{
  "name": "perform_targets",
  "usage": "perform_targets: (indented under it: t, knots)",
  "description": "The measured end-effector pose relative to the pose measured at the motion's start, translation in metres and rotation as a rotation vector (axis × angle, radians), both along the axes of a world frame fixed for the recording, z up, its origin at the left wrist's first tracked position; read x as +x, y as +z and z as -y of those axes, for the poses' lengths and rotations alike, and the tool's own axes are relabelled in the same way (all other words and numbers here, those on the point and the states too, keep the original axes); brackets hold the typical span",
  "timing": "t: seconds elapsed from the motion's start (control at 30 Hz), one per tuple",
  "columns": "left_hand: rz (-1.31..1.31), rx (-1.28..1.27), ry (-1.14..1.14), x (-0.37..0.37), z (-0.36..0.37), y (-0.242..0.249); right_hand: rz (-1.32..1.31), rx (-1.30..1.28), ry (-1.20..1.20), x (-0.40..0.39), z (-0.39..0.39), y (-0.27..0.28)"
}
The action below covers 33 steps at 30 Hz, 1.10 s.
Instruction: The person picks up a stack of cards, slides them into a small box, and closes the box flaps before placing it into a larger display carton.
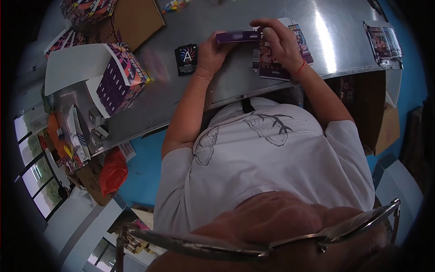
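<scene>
My left hand (212,53) is closed around one end of a slim purple box (237,37), held edge-up above the metal table. At the other end of that box is my right hand (282,45), its index finger stretched out over the corner and its thumb apart from it. Whether the right fingertips press on the box is hard to see. Beneath the right hand lie several flat printed boxes (275,72), partly covered by it. Beside my left wrist, black cards (186,59) with a large white "A" lie on the table.
An open display carton (118,84) packed with purple boxes stands on the left. Behind it are brown cardboard (138,22) and another printed carton (88,9). A clear-wrapped printed pack (383,43) lies far right. The table's front edge (226,100) runs before my body.
</scene>
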State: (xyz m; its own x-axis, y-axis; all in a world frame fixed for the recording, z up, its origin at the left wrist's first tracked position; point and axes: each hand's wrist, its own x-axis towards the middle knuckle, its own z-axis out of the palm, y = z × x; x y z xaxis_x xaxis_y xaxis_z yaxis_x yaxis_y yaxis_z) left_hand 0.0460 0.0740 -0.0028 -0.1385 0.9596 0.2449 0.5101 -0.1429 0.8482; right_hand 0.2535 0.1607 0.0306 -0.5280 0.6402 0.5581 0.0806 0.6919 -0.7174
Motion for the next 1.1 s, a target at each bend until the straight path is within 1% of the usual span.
perform_targets:
  t: [0.03,0.07,0.13,0.17,0.23,0.27,0.33,0.37,0.43,0.47,0.53,0.57,0.63,0.77,0.83,0.87,0.93,0.97,1.03,1.07,1.1]
  knots:
    - [-0.005,0.081,-0.003,-0.001,0.000,0.001,-0.095,-0.195,-0.071,0.000,0.002,-0.003]
    - [-0.003,0.081,0.000,-0.003,-0.003,0.000,-0.093,-0.195,-0.068,-0.002,0.001,-0.006]
    - [-0.088,0.467,-0.021,-0.007,-0.013,-0.001,-0.047,-0.505,-0.194,-0.008,-0.007,-0.010]
    - [-0.089,0.470,-0.022,-0.009,-0.015,-0.001,-0.048,-0.503,-0.194,-0.008,-0.011,-0.010]
    - [-0.211,0.613,-0.049,-0.010,-0.018,0.004,0.225,-1.012,0.068,-0.008,-0.018,-0.002]
    - [-0.209,0.613,-0.048,-0.012,-0.018,0.007,0.227,-1.013,0.067,-0.011,-0.021,-0.006]
    - [-0.529,0.613,0.002,-0.016,-0.014,0.013,0.156,-0.900,0.117,-0.024,-0.023,-0.016]
    - [-0.532,0.610,0.005,-0.020,-0.013,0.013,0.157,-0.901,0.122,-0.028,-0.021,-0.020]
    - [-0.463,0.556,0.217,-0.025,-0.011,0.013,-0.040,-0.736,0.103,-0.032,-0.015,-0.024]
    - [-0.465,0.551,0.221,-0.027,-0.008,0.012,-0.039,-0.740,0.108,-0.033,-0.013,-0.026]
    - [0.311,0.199,0.158,-0.028,0.001,0.015,-0.142,-0.571,0.110,-0.035,-0.011,-0.027]
    - [0.312,0.195,0.161,-0.029,0.005,0.017,-0.139,-0.575,0.112,-0.034,-0.009,-0.027]
    - [0.426,-0.093,0.053,-0.029,0.012,0.024,-0.046,-0.612,0.128,-0.033,-0.004,-0.016]
    - [0.513,-0.095,0.092,-0.023,0.016,0.023,-0.039,-0.552,0.093,-0.036,-0.001,-0.020]
    - [0.622,-0.081,0.082,-0.022,0.017,0.022,-0.057,-0.638,0.110,-0.037,0.001,-0.020]
    - [0.622,-0.081,0.082,-0.024,0.017,0.022,-0.057,-0.638,0.110,-0.038,0.002,-0.019]
    - [0.727,-0.194,0.047,-0.028,0.017,0.028,-0.023,-0.650,0.136,-0.039,0.005,-0.016]
    - [0.727,-0.194,0.047,-0.031,0.016,0.030,-0.023,-0.650,0.137,-0.037,0.006,-0.012]
    - [0.791,-0.278,-0.045,-0.036,0.015,0.033,-0.011,-0.714,0.249,-0.028,0.008,-0.003]
    - [0.793,-0.279,-0.046,-0.036,0.014,0.034,-0.009,-0.715,0.248,-0.024,0.008,0.001]
    - [0.808,-0.302,-0.039,-0.036,0.014,0.035,-0.062,-0.811,0.291,-0.019,0.008,0.005]
